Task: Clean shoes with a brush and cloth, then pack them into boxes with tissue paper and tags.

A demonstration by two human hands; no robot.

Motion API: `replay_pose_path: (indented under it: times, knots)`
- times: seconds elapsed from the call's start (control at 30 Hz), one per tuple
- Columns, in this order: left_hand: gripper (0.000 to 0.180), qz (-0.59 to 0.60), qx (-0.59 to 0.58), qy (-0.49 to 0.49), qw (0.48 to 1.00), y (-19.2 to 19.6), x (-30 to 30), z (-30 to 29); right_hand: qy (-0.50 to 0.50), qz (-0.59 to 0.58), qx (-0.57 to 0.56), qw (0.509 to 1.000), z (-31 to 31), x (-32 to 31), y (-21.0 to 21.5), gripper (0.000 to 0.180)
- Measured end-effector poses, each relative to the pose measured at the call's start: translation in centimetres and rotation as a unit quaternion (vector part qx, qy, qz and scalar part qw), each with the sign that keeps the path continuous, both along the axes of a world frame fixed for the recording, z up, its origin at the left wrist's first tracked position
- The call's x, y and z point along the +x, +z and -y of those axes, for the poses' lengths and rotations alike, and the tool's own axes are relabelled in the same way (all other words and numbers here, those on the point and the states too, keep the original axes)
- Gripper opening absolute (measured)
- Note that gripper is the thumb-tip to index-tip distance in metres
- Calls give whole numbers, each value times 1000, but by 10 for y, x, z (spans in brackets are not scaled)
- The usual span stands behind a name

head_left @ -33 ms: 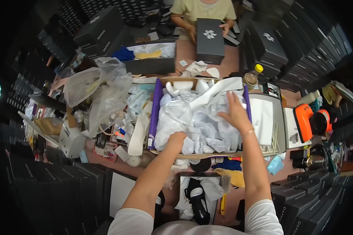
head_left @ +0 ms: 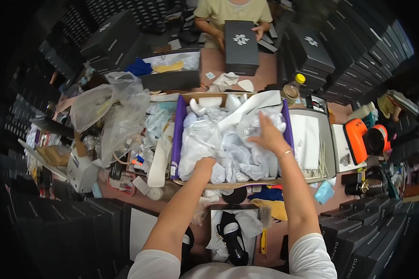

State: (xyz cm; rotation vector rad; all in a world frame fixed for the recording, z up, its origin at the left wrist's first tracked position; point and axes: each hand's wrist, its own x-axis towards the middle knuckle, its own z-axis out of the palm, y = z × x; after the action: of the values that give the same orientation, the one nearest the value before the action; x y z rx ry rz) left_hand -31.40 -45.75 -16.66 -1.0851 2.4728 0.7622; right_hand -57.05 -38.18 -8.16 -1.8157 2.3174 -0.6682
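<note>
**Purple-sided box [head_left: 178, 139] of crumpled white paper [head_left: 239, 151] on a crowded worktop [head_left: 268, 69]**

Taking the box's centre as our clock, we find clear plastic bags [head_left: 121, 118] heaped at nine o'clock, beside the box, which leaves its top open to both hands. Inside, toward eight o'clock, the left hand [head_left: 205, 167] rests in the near paper, perhaps to steady it; its fingers are hidden, so we cannot tell whether they grip. At six o'clock, close to the body, a black sandal [head_left: 238, 246] lies on paper in an open shoe box [head_left: 212, 218]; we judge the paper cushions it. At twelve, a co-worker [head_left: 233, 13] holds a dark closed box [head_left: 233, 58] by both sides, likely for balance. Toward two o'clock, the right hand [head_left: 268, 138] is over the paper, thumb and fingers apart, clasping nothing we can see; contact is unclear. At three, a grey tray [head_left: 329, 153] keeps white sheets [head_left: 305, 139] and thin sticks [head_left: 322, 160] together, handy for reaching. Beyond, an orange tool [head_left: 356, 137] rests at the same hour.
</note>
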Motion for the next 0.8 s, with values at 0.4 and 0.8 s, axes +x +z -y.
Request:
replay_pose_path:
  times: [0.4, 0.8]
  knots:
    - [31, 42, 28, 30, 998, -20, -2, 21, 162, 124, 44, 978, 8, 140, -37, 23]
    - [34, 32, 57, 39, 997, -31, -2, 29, 20, 189, 52, 980, -42, 125, 30, 41]
